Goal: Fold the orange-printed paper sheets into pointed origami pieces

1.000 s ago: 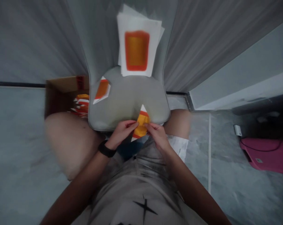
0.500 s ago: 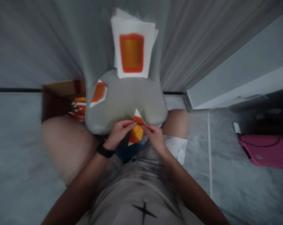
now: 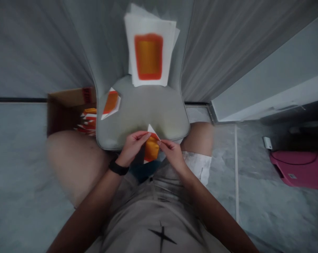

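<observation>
Between my hands is a folded sheet of paper (image 3: 152, 149), orange and red with white pointed corners, held just over the front edge of the chair seat. My left hand (image 3: 134, 144), with a black band at the wrist, pinches its upper left side between thumb and forefinger. On the right side, my right hand (image 3: 172, 151) grips the paper's edge in a pinch. Another folded paper (image 3: 111, 103) of the same colours lies at the left of the seat. A stack of white sheets (image 3: 169, 52) with an orange and red print leans against the chair back.
The grey chair (image 3: 145, 109) stands between my knees. Left of it, a cardboard box (image 3: 66, 100) holds several folded orange and white papers (image 3: 88, 121). A pink object (image 3: 301, 170) with a dark cable and a small white device (image 3: 267, 142) lie on the floor at right.
The top of the folded paper has shifted slightly left and its white point now shows less red below it. Both hands keep hold of it, with the fingers moved a little.
</observation>
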### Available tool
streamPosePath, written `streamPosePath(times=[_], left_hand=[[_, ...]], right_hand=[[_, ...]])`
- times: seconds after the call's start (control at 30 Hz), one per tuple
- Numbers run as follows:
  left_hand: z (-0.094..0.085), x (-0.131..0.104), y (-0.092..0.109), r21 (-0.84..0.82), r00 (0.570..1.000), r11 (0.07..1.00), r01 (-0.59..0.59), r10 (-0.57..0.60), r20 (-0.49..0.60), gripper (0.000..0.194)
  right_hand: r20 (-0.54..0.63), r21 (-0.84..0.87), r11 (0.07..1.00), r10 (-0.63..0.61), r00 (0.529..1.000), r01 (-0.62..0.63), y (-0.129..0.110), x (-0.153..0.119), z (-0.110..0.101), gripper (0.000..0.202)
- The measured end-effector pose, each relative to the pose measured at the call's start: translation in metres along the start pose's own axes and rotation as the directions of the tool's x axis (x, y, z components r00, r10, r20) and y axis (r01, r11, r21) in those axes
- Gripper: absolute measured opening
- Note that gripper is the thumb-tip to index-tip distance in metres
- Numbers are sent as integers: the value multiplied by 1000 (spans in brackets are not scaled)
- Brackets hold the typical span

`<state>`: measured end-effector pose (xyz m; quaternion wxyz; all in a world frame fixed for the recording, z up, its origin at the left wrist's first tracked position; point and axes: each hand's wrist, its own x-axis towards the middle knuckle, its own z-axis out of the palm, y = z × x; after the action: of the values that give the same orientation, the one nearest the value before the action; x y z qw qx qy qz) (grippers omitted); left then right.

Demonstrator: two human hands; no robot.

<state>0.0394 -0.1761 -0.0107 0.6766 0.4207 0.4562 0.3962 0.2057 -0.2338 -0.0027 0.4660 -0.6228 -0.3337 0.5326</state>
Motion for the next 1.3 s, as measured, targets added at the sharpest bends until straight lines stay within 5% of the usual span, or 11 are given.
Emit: streamPosePath(times=[0.4, 0.77, 1.3], left_hand=[[-2, 8, -6, -46, 999, 999, -28, 27, -36, 43], [-6, 6, -2, -143, 998, 989, 40, -33, 52, 51], [-1, 8, 0, -329, 995, 944, -13, -22, -101, 43]], right_hand=[[23, -19, 997, -70, 997, 70, -1, 2, 4, 27], [51, -94, 986, -137, 989, 141, 1, 8, 6, 25], [94, -379, 862, -325, 941, 336, -17, 0, 8, 19]])
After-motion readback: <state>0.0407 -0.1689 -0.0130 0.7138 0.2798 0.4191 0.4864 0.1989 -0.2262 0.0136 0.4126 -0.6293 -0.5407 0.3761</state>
